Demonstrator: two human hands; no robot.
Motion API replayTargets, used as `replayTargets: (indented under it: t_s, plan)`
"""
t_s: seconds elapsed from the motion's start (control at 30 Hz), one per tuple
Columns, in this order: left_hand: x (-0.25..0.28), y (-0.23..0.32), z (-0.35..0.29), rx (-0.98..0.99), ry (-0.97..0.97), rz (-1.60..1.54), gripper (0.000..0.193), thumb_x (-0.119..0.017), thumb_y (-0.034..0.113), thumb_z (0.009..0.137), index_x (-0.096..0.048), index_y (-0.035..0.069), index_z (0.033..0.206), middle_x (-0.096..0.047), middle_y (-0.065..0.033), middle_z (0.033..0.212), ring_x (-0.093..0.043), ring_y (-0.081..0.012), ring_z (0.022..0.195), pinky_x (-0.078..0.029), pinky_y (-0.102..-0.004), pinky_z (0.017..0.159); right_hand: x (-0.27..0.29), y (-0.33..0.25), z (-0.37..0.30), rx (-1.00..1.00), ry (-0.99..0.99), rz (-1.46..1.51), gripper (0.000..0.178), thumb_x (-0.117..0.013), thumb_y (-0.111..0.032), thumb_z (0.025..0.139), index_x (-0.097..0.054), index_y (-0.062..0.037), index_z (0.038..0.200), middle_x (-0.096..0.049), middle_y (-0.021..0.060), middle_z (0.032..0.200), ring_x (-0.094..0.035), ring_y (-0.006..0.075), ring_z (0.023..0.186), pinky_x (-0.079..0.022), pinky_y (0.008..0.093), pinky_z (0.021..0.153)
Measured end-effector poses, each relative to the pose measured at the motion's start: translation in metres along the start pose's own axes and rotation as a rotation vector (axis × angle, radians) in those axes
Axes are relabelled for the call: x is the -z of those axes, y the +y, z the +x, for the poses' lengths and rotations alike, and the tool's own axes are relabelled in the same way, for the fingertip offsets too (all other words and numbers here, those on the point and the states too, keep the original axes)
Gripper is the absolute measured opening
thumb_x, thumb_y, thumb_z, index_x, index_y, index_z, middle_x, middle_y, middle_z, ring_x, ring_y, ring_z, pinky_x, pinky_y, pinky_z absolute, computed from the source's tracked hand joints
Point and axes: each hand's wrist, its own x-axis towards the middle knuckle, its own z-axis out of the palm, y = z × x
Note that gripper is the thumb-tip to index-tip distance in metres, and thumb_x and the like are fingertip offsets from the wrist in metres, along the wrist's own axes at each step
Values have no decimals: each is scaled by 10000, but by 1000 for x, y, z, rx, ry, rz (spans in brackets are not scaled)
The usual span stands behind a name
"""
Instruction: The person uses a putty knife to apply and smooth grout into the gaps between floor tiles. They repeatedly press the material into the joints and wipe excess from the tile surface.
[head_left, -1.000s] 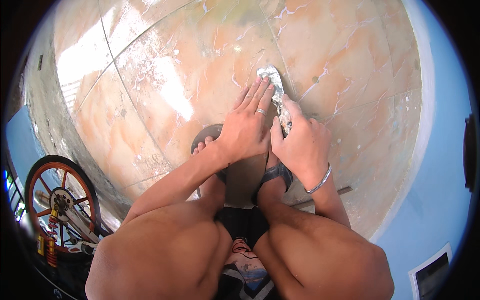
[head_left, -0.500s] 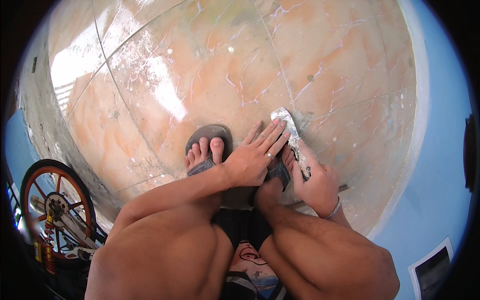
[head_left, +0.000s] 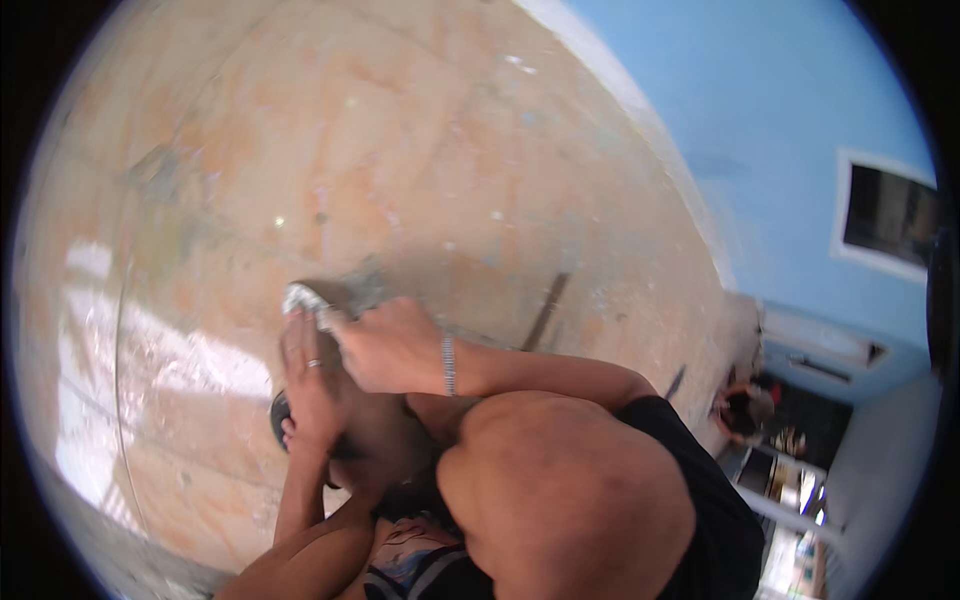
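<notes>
My right hand (head_left: 392, 345) is wrapped round the handle of a small trowel (head_left: 304, 297) with a whitish, crusted blade. The blade lies low at the tiled floor (head_left: 400, 190), beside a greyish smear. Stretched fingers of my left hand (head_left: 316, 395), which wears a ring, reach up to the blade and appear to touch its near face. Most of the trowel's handle is hidden inside my right fist. A sandalled foot shows partly behind my left hand. Motion blurs the picture somewhat.
A dark flat strip (head_left: 546, 312) lies on the floor to the right of my hands. Beyond the floor's pale edge rises a blue wall (head_left: 740, 90) with a white-framed dark panel (head_left: 892, 215). Another person (head_left: 745, 412) is far off at the right. Sunlight falls at left.
The view has swung to the right, bringing in more wall and the other person; the wheel at left is out of sight. My right hand still holds the trowel, left fingers at its blade.
</notes>
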Motion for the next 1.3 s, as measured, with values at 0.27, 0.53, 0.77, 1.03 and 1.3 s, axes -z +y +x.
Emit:
replayTargets:
  t_s: [0.27, 0.53, 0.77, 1.03, 1.3]
  plan:
    - [-26, -69, 2, -34, 147, -26, 756, -725, 213, 966, -458, -34, 1630, -484, -243, 1689, -435, -434, 1578, -317, -551, 1313, -52, 7, 11, 152, 415, 55, 190, -734, -252, 736, -783, -68, 728, -776, 178, 760, -778, 337, 718, -588, 453, 650]
    - [-27, -78, 12, -19, 149, -16, 719, -729, 215, 965, -491, -54, 1588, -501, -274, 1660, -459, -464, 1546, -348, -543, 1289, -53, 10, 29, 163, 498, 70, 223, -755, -261, 659, -802, -61, 745, -789, 171, 794, -791, 343, 784, -597, 455, 691]
    - [-19, -96, 21, -5, 138, 5, 688, -732, 217, 964, -519, -72, 1551, -516, -301, 1634, -479, -490, 1518, -375, -536, 1268, -50, -2, 51, 305, 340, -12, 234, -750, -257, 670, -819, -64, 784, -803, 157, 823, -795, 316, 806, -589, 441, 695]
    - [-12, -62, 13, 2, 127, 1, 670, -737, 234, 966, -543, -86, 1521, -535, -321, 1605, -504, -508, 1486, -404, -529, 1243, -55, -19, 47, 49, 378, -43, 202, -750, -232, 707, -824, -68, 800, -796, 150, 827, -795, 308, 811, -601, 434, 700]
    - [-15, -90, 31, 3, 155, -33, 702, -748, 300, 976, -537, -81, 1526, -558, -308, 1576, -531, -488, 1452, -428, -527, 1215, -53, -23, 63, 92, 398, -120, 227, -773, -251, 714, -833, -65, 829, -822, 131, 872, -812, 294, 837, -603, 438, 686]
